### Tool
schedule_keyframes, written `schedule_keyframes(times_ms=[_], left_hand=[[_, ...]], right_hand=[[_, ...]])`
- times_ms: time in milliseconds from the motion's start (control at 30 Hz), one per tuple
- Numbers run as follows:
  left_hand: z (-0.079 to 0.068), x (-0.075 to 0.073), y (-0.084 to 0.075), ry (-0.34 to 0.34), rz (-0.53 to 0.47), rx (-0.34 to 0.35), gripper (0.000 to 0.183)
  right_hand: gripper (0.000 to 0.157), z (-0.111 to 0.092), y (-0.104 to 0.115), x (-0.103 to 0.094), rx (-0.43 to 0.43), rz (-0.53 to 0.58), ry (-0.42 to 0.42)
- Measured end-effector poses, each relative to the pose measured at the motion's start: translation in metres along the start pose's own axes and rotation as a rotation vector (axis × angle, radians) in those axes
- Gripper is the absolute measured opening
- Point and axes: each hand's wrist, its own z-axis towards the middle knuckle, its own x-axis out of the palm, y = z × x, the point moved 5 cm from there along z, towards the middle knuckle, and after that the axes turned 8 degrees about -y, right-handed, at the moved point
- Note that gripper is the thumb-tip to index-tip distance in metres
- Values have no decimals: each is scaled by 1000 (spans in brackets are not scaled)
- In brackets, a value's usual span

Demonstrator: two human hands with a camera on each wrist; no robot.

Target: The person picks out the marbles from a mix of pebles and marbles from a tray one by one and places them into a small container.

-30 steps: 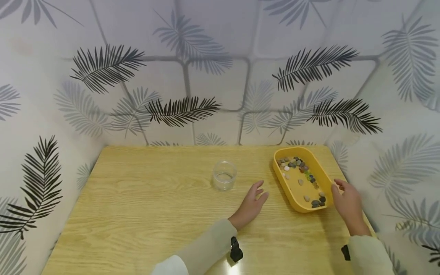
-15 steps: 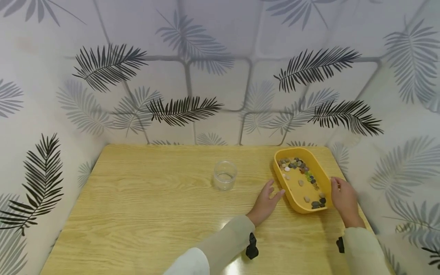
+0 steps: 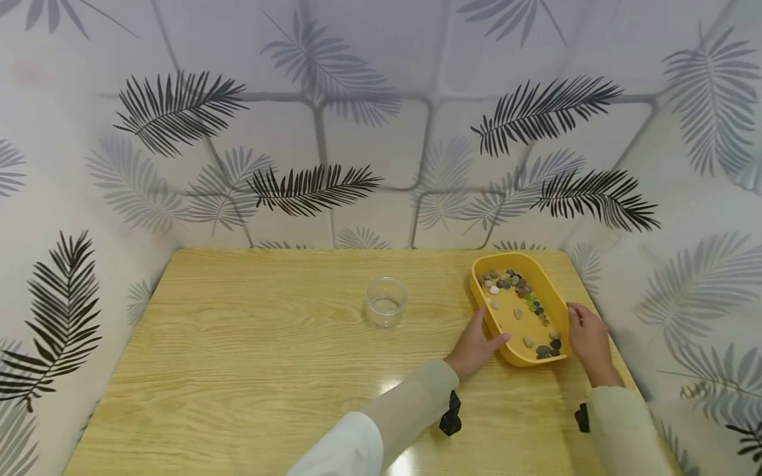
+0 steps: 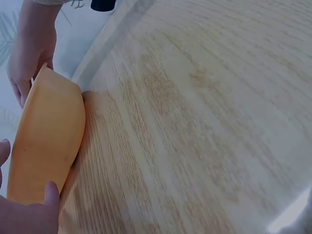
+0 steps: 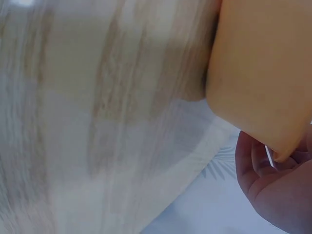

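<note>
A yellow plastic tray (image 3: 549, 296) stands on the right part of the table, its long axis slanting. Inside are small pebbles (image 3: 518, 314) in grey, brown, white and black, along with some green glassy pieces (image 3: 531, 303). My left hand (image 3: 473, 350) lies against the tray's left wall, thumb and fingers spread; the left wrist view has its thumb along the outside wall (image 4: 48, 131). On the opposite side my right hand (image 3: 589, 340) grips the rim, fingers curled round it in the right wrist view (image 5: 278, 175).
Left of the tray stands a clear glass cup (image 3: 386, 303). The wood-grain table (image 3: 250, 357) meets a wall with a leaf pattern (image 3: 381, 132) at the back, with more patterned walls on both sides. Black devices sit on both wrists.
My left hand has moved right, from beside the cup to the tray's left wall. My right hand has come slightly left and taken hold of the rim. The tray has hardly moved.
</note>
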Motion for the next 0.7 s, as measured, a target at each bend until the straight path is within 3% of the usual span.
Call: schedule_keyframes(times_ms=[400, 700], left_hand=[[17, 4, -3, -63, -36, -3, 74], [17, 8, -3, -60, -45, -14, 72]], right_hand=[[39, -4, -12, 10, 46, 106, -71], [39, -6, -12, 9, 67, 85, -97]])
